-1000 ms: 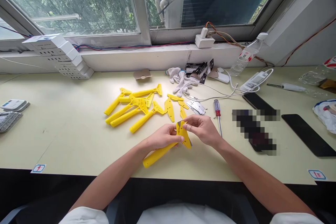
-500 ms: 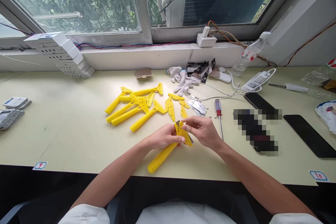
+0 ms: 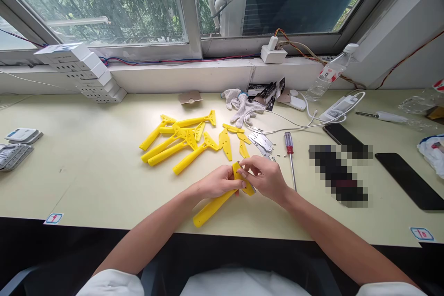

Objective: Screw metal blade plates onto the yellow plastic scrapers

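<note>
A smooth yellow scraper [image 3: 220,203], tubular-handled and flat-headed, slants over the near part of the pale surface [image 3: 121,194]. My left hand [image 3: 219,181] clamps the scraper's neck, thumb uppermost; my right hand [image 3: 267,177], fingers curled, pinches its head.

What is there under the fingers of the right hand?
The yellow tool's head, with a grey edge showing at its lower right. The part directly beneath those fingers is covered.

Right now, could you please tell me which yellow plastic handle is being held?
The yellow plastic handle nearest the front of the cream table, its wide end in the left-hand grip; the other yellow handles lie grouped farther back, untouched.
</note>
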Tool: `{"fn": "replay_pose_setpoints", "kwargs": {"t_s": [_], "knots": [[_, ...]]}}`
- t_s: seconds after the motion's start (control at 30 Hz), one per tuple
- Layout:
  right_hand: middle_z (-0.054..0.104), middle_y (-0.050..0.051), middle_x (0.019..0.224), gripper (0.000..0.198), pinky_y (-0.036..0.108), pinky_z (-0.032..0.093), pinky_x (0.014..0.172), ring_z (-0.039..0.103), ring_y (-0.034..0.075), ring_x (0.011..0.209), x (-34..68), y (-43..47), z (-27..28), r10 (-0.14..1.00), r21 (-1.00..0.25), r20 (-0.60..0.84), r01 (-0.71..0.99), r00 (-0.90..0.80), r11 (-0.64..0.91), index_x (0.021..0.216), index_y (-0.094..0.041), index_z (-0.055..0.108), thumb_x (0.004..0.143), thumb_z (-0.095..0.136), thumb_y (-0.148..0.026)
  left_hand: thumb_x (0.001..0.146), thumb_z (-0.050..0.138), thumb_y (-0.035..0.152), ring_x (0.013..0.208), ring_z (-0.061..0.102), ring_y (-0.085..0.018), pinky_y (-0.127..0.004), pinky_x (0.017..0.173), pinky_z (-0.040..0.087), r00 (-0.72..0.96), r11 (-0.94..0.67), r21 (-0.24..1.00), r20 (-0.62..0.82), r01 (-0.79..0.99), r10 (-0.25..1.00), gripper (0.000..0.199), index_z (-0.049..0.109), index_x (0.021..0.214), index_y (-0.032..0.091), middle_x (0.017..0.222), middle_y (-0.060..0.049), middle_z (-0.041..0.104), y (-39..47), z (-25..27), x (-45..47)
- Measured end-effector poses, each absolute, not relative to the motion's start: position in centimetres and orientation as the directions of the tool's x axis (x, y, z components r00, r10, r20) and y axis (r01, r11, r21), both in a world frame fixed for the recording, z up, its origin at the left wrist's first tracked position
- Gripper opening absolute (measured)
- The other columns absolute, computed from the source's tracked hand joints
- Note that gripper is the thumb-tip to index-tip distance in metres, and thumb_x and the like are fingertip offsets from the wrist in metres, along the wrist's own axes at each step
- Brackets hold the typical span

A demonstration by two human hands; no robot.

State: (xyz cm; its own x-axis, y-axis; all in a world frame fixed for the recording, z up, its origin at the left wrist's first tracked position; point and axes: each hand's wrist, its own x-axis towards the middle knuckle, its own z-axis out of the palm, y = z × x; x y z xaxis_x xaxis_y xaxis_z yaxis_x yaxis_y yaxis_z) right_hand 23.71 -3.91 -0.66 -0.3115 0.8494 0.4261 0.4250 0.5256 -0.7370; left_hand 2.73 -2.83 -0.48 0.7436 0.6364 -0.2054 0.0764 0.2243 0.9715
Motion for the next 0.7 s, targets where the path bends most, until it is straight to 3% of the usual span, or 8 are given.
{"fn": "replay_pose_setpoints", "kwargs": {"t_s": [0.1, 0.23, 0.43, 0.7], "knots": [[0.061, 0.000, 0.072, 0.010, 0.034, 0.045, 0.059, 0.053, 0.017, 0.063, 23.8, -3.9, -0.7, 0.858, -0.747, 0.448, 0.422, -0.252, 0.514, 0.092, -0.028, 0.067, 0.094, 0.075, -0.033, 0.094, 0.072, 0.038, 0.065, 0.058, -0.015, -0.028, 0.067, 0.049, 0.729, 0.190, 0.970, -0.240, 0.152, 0.641, 0.030, 0.072, 0.076, 0.015, 0.071, -0.004, 0.067, -2.8, 0.0, 2.5], [0.054, -0.001, 0.077, 0.022, 0.032, 0.043, 0.060, 0.050, 0.016, 0.066, 24.4, -3.6, 0.1, 0.954, -0.913, 0.254, 0.287, -0.160, 0.291, 0.096, -0.027, 0.058, 0.097, 0.074, -0.042, 0.091, 0.076, 0.038, 0.070, 0.062, -0.015, -0.027, 0.070, 0.050, 0.725, 0.256, 0.956, -0.277, 0.144, 0.631, 0.024, 0.077, 0.089, 0.014, 0.082, -0.005, 0.073, -2.8, 0.9, 2.3], [0.066, 0.000, 0.079, 0.038, 0.030, 0.045, 0.059, 0.054, 0.012, 0.058, 25.3, -2.5, 0.8, 0.910, -0.980, -0.161, 0.173, -0.382, -0.101, 0.091, -0.022, 0.058, 0.104, 0.058, -0.058, 0.086, 0.084, 0.041, 0.071, 0.061, -0.014, -0.029, 0.074, 0.051, 0.678, 0.359, 0.933, -0.271, 0.012, 0.683, 0.032, 0.077, 0.101, 0.014, 0.090, -0.006, 0.073, -2.6, 0.5, 2.3], [0.057, -0.003, 0.072, 0.041, 0.025, 0.036, 0.050, 0.055, 0.010, 0.052, 25.1, -2.5, 0.5, 0.829, -0.956, -0.292, 0.117, -0.477, -0.269, 0.088, -0.021, 0.057, 0.100, 0.064, -0.060, 0.086, 0.085, 0.041, 0.071, 0.060, -0.013, -0.028, 0.072, 0.048, 0.635, 0.389, 0.916, -0.246, -0.094, 0.732, 0.034, 0.076, 0.103, 0.013, 0.094, -0.007, 0.073, -2.4, 0.0, 2.4]]}}
